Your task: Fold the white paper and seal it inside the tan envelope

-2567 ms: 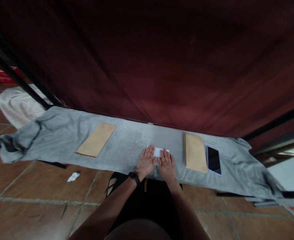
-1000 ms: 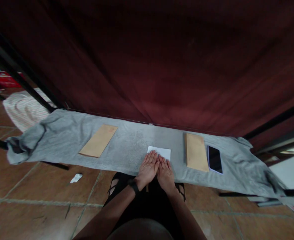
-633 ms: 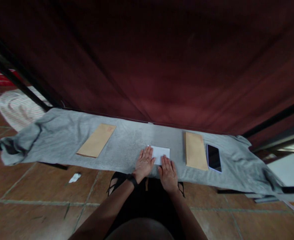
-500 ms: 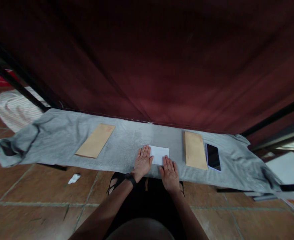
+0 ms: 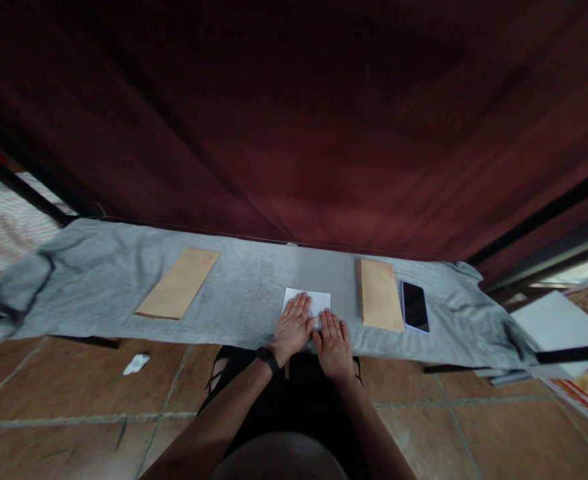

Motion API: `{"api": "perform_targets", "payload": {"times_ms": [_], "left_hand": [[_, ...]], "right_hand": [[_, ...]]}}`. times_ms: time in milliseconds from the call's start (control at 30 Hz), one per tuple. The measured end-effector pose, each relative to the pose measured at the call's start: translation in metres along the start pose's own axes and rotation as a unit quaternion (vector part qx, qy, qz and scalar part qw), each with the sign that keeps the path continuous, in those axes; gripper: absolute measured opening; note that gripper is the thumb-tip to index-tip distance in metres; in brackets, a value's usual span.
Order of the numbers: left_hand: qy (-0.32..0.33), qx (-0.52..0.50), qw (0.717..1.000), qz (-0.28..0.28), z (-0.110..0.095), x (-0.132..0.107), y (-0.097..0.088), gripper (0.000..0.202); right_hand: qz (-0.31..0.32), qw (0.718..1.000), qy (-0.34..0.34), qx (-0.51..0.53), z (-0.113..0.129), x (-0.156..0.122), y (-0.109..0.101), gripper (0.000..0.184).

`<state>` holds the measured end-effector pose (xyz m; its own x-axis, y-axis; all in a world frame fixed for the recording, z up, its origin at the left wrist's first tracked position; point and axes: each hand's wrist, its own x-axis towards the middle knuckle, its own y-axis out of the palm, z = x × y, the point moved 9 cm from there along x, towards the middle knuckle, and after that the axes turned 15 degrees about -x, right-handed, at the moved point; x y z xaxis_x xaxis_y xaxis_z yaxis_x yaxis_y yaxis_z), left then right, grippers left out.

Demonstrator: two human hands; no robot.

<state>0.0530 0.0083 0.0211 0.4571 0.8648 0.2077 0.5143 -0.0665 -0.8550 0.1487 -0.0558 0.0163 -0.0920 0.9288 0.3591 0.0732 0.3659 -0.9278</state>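
A small white sheet of paper [image 5: 319, 301] lies on the grey cloth in front of me, its near part covered by my hands. My left hand [image 5: 294, 329], with a dark band on the wrist, rests flat on the paper's left half, fingers stretched out. At the paper's near right corner lies my right hand [image 5: 335, 345], also flat, its fingertips touching the sheet. Neither hand grips anything. To the right is a stack of brown envelopes [image 5: 381, 293]; a single-looking brown envelope [image 5: 178, 283] lies farther left.
The grey cloth [image 5: 244, 300] covers a narrow bench. A phone [image 5: 415, 307] lies right of the envelope stack. A dark red curtain [image 5: 294, 167] hangs behind the bench, with dark bars at both sides. Crumpled white paper [image 5: 137, 363] is on the tiled floor.
My left hand has shifted right across the paper, from its left edge onto its surface, uncovering the far left corner. My right hand stays near the right corner. The view has shifted slightly.
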Motion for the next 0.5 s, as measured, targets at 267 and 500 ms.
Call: {"api": "perform_targets", "payload": {"times_ms": [267, 500], "left_hand": [[-0.028, 0.036, 0.999, -0.028, 0.026, -0.022, -0.021, 0.056], [0.059, 0.000, 0.998, -0.018, 0.003, -0.042, -0.029, 0.050]], "right_hand": [[-0.003, 1.000, 0.002, -0.004, -0.011, -0.010, 0.001, 0.056], [-0.010, 0.999, -0.003, 0.049, -0.007, -0.006, -0.007, 0.056]]}}
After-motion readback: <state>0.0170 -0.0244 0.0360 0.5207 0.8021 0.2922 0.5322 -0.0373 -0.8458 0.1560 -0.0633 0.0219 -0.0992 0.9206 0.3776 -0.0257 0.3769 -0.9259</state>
